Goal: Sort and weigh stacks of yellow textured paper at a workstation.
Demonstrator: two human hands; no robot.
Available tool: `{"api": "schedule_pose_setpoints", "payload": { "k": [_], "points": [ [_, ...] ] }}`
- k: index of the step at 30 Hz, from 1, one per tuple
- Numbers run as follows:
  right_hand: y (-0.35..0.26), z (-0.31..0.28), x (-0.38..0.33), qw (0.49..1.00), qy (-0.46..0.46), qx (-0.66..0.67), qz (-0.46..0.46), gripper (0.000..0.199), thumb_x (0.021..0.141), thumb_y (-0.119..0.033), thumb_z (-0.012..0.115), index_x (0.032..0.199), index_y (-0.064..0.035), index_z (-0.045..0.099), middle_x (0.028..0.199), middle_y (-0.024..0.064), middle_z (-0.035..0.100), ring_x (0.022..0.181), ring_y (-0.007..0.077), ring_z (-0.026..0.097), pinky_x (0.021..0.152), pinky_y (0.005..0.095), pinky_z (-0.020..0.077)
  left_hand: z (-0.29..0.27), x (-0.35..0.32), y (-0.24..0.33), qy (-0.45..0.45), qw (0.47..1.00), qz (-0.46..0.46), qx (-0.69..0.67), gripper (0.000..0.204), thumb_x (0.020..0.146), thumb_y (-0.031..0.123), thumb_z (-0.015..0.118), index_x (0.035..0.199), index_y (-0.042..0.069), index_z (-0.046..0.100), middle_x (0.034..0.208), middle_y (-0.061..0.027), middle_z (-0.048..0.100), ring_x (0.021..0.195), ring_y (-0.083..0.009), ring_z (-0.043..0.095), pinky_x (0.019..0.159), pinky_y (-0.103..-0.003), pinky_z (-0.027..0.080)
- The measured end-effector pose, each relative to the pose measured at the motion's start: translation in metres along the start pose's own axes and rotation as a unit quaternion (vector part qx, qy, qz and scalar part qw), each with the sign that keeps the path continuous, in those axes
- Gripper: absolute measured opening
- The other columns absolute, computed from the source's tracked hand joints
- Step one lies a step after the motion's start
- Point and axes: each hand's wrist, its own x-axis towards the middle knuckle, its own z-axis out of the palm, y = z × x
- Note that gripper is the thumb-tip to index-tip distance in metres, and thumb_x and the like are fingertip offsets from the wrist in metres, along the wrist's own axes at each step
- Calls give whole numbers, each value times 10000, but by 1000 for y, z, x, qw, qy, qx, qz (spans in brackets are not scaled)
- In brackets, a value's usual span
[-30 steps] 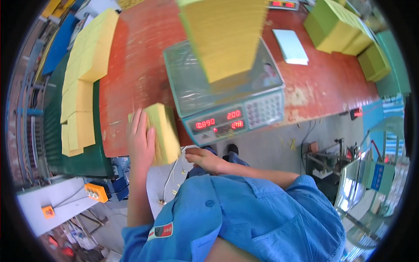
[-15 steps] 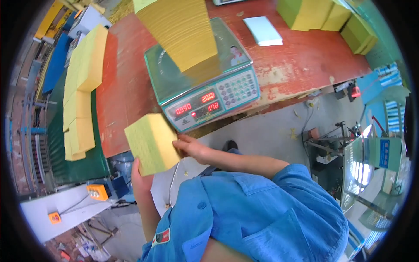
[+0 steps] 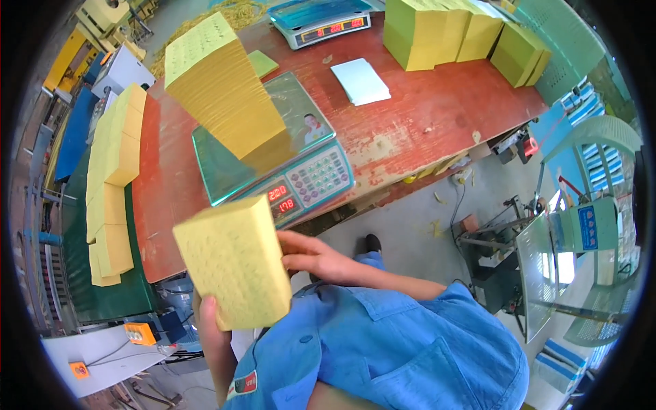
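Observation:
Between my two hands is a thick stack of yellow paper (image 3: 236, 263), held up in front of my chest with its broad printed-looking face toward me. My left hand (image 3: 212, 318) grips its lower left edge, the thumb on the face and the other fingers hidden behind. On the opposite side my right hand (image 3: 311, 256) presses its fingers against the stack's right edge. Just beyond, a green-and-white counting scale (image 3: 318, 174) with a lit red display carries a much taller stack of yellow paper (image 3: 225, 92). The held stack covers part of the scale's front.
A red worn table (image 3: 437, 102) bears a second scale (image 3: 321, 20), a white stack of sheets (image 3: 360, 80) and yellow stacks (image 3: 417, 37) at its far right. More yellow stacks (image 3: 109, 184) line a green surface on the left. A green chair (image 3: 594, 225) stands at right.
The held stack has come up and closer to me, turning its broad face more toward me. My view has shifted, so the second scale and the tall stack's top now show.

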Motion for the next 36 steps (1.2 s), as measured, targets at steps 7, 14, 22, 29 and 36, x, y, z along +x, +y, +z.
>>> {"api": "schedule_pose_setpoints", "payload": {
  "k": [7, 14, 22, 29, 36],
  "points": [
    [-95, -138, -86, 962, 258, -61, -64, 444, 902, -208, 562, 1289, 9, 548, 1224, 100, 615, 1084, 184, 593, 930, 328, 474, 195, 95, -7, -139, 986, -92, 26, 603, 892, 309, 602, 1387, -3, 458, 1195, -86, 592, 1060, -143, 559, 905, -293, 454],
    [-149, -274, -114, 914, 314, -223, -123, 311, 951, -136, 492, 1188, 32, 603, 1219, 125, 619, 1079, 185, 609, 888, 306, 491, 318, 157, -92, -116, 977, -137, -118, 586, 928, 419, 590, 1313, -15, 515, 1222, -88, 597, 1116, -167, 557, 970, -324, 414],
    [-166, -307, -58, 813, 303, -490, -81, 262, 930, -93, 522, 1102, 40, 669, 969, 131, 715, 889, 179, 654, 793, 300, 496, 331, 193, -113, -75, 986, -100, -107, 470, 962, 324, 583, 1287, -13, 549, 1232, -99, 620, 1116, -163, 571, 987, -313, 413],
    [-155, -298, -81, 859, 361, -352, -90, 265, 923, -74, 546, 1130, 40, 666, 1009, 115, 698, 908, 156, 645, 800, 289, 525, 330, 159, -65, 11, 830, 396, 393, 445, 805, 79, 740, 1220, 21, 591, 1289, -133, 590, 1230, -301, 540, 1046, -400, 408],
    [-145, -278, -110, 881, 396, -245, -83, 251, 944, -72, 520, 1124, 27, 663, 998, 67, 676, 908, 125, 629, 803, 276, 527, 335, 174, -62, -146, 787, 384, 460, 296, 684, 59, 795, 954, 45, 675, 1150, -88, 642, 1092, -290, 589, 916, -399, 454]
  ]
}}
